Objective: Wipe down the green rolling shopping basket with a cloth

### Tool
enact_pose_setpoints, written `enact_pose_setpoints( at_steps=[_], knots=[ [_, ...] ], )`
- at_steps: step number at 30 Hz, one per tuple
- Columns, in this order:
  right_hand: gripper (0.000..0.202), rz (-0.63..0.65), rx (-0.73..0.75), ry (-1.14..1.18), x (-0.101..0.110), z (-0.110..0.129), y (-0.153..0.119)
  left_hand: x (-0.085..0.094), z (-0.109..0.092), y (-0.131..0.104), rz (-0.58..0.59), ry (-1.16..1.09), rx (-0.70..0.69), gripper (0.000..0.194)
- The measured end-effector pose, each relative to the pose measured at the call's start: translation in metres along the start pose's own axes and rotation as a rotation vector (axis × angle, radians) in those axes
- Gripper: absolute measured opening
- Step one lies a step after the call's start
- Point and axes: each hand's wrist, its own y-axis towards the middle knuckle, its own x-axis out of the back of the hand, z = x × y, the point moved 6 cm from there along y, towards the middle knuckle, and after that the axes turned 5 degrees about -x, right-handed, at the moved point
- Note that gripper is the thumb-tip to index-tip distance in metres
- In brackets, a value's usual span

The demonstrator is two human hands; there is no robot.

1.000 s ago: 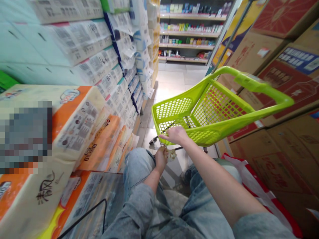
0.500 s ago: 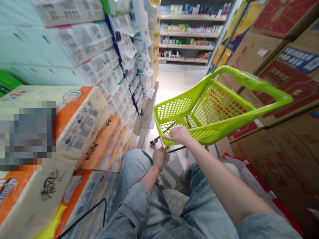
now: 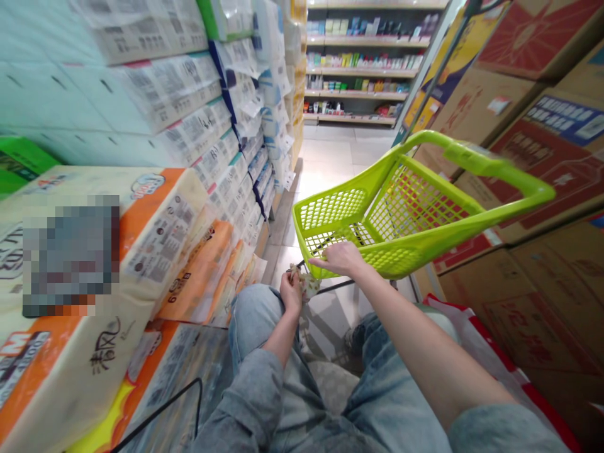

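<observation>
A lime-green plastic shopping cart (image 3: 401,242) with lattice sides stands in front of me, its handle toward the right. My right hand (image 3: 343,259) is closed over the near corner of its rim, the index finger lying along the edge. Just below that corner, my left hand (image 3: 291,292) pinches a pale cloth with a small pattern (image 3: 309,286). The cloth hangs beside the cart's lower corner; whether it touches the basket I cannot tell. My fingertips on the far side of the rim are hidden.
Packs of tissue paper (image 3: 174,233) are stacked close on my left, with a blurred-out object on top. Cardboard cartons (image 3: 533,277) rise on the right, beside a red-and-white bag (image 3: 476,333). Tiled floor (image 3: 330,148) leads to stocked shelves (image 3: 358,72).
My left hand has shifted slightly left and up, turning so that more of the patterned cloth shows. My right hand stays on the rim. The view has tilted slightly.
</observation>
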Motion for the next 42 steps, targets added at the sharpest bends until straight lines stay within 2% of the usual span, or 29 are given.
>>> enact_pose_setpoints(
  at_steps=[2, 6, 10, 14, 17, 20, 24, 27, 29, 32, 35, 37, 40, 42],
  knots=[
    [0.091, -0.002, -0.004, 0.001, 0.000, 0.000, 0.000, -0.005, -0.006, 0.000, 0.009, -0.065, 0.010, 0.021],
    [0.091, -0.009, -0.031, 0.002, -0.001, -0.001, 0.001, -0.025, -0.015, -0.010, 0.076, -0.253, 0.119, 0.027],
    [0.091, -0.028, -0.033, -0.001, -0.002, -0.001, 0.000, -0.029, -0.038, -0.023, -0.001, -0.379, 0.095, 0.032],
    [0.092, -0.036, -0.046, 0.026, -0.003, -0.002, -0.001, -0.014, -0.079, -0.026, -0.097, -0.396, -0.076, 0.028],
    [0.093, -0.031, -0.056, 0.067, -0.004, -0.004, 0.000, -0.003, -0.108, -0.027, -0.119, -0.320, -0.241, 0.023],
    [0.094, 0.006, -0.075, 0.123, -0.004, -0.007, 0.001, -0.001, -0.125, -0.036, -0.044, -0.229, -0.432, 0.020],
    [0.096, 0.061, -0.124, 0.217, -0.003, -0.013, 0.003, -0.003, -0.130, -0.048, 0.068, -0.161, -0.622, 0.019],
    [0.097, 0.081, -0.156, 0.268, -0.003, -0.019, 0.002, -0.006, -0.130, -0.037, 0.137, -0.138, -0.634, 0.018],
    [0.096, 0.100, -0.168, 0.307, -0.004, -0.023, 0.000, -0.003, -0.128, -0.014, 0.113, -0.107, -0.541, 0.016],
    [0.092, 0.118, -0.160, 0.377, -0.005, -0.026, -0.003, 0.012, -0.124, 0.026, -0.067, -0.069, -0.351, 0.014],
    [0.088, 0.110, -0.164, 0.409, -0.005, -0.030, -0.005, 0.023, -0.130, 0.051, -0.157, -0.078, -0.312, 0.017],
    [0.087, 0.098, -0.167, 0.411, -0.006, -0.032, -0.005, 0.028, -0.137, 0.054, -0.205, -0.138, -0.336, 0.020],
    [0.088, 0.086, -0.177, 0.412, -0.006, -0.036, -0.007, 0.027, -0.149, 0.044, -0.239, -0.265, -0.402, 0.023],
    [0.088, 0.083, -0.186, 0.423, -0.006, -0.039, -0.008, 0.015, -0.155, 0.033, -0.129, -0.318, -0.462, 0.023]
  ],
)
